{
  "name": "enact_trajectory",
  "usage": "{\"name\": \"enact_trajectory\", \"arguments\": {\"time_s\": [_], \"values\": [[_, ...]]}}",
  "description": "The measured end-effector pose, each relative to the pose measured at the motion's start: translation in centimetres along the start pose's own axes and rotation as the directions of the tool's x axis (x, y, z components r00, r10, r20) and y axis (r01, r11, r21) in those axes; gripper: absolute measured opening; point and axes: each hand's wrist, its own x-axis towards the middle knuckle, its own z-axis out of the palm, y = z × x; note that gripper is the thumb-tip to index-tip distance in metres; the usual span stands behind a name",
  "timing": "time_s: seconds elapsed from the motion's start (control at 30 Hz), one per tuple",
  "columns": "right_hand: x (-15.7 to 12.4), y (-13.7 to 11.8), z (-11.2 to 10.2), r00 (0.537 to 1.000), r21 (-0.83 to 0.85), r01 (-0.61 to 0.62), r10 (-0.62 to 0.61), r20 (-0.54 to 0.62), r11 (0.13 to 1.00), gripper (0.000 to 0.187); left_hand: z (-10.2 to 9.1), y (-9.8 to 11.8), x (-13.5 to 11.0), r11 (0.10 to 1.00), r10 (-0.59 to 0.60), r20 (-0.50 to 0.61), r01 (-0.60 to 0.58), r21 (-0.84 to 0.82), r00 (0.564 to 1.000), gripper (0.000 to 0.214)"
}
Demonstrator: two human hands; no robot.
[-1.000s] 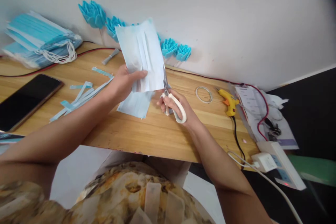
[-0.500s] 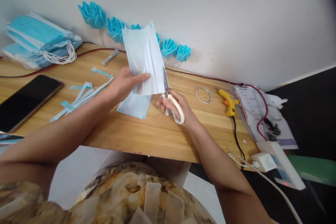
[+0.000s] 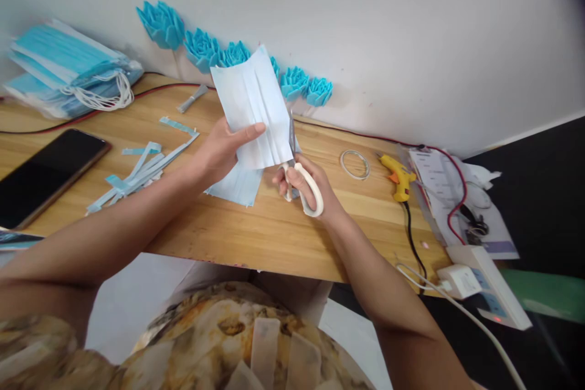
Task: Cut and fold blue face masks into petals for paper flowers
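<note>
My left hand (image 3: 228,143) pinches a pale blue pleated face mask (image 3: 251,103), thumb on top, holding it raised above the table. In my right hand (image 3: 315,180) are white-handled scissors (image 3: 313,192), their blades pointing up along the mask's right edge. Another pale blue mask piece (image 3: 237,186) lies flat on the table below, partly covered by the held one. Cut blue and white strips (image 3: 144,170) lie in a loose pile left of my left hand.
Blue folded flowers (image 3: 159,24) stand along the wall. At the left are a stack of masks (image 3: 68,61) and a phone (image 3: 50,173). Rightward lie a wire coil (image 3: 354,164), a yellow glue gun (image 3: 397,177), papers (image 3: 429,177) and a power strip (image 3: 496,292). A cable runs along the back.
The held mask has tilted and dropped slightly, showing more of a flower behind it. The scissors' blades now stand more upright at its right edge, and my left hand has shifted slightly right.
</note>
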Motion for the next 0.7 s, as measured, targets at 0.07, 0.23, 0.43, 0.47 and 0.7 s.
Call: {"name": "enact_trajectory", "arguments": {"time_s": [0.07, 0.23, 0.43, 0.47, 0.7], "values": [[0.0, -0.2, 0.1, 1.000, -0.034, 0.009, -0.009, 0.007, 0.999, 0.045, 0.1, -0.2, -0.1, 1.000, -0.013, 0.038, 0.014, -0.024, 0.999, 0.058], [0.1, -0.3, 0.1, 1.000, -0.085, -0.017, 0.018, 0.011, 0.996, 0.049, 0.2, -0.9, -0.1, 1.000, -0.024, 0.026, 0.024, -0.001, 0.999, 0.053], [0.1, -0.5, 0.2, 1.000, -0.098, -0.019, 0.019, 0.004, 0.995, 0.051, 0.1, -0.7, -0.4, 0.994, 0.035, -0.101, -0.025, 0.102, 0.994, 0.051], [0.1, -0.5, 0.2, 1.000, -0.103, -0.017, 0.018, 0.007, 0.995, 0.051, 0.2, -0.6, -0.5, 0.992, 0.037, -0.110, -0.023, 0.121, 0.993, 0.049], [0.1, -0.7, 0.2, 1.000, -0.137, -0.005, 0.009, 0.025, 0.991, 0.050, 0.4, 0.1, -0.7, 0.986, 0.058, -0.149, -0.033, 0.166, 0.987, 0.046]]}}
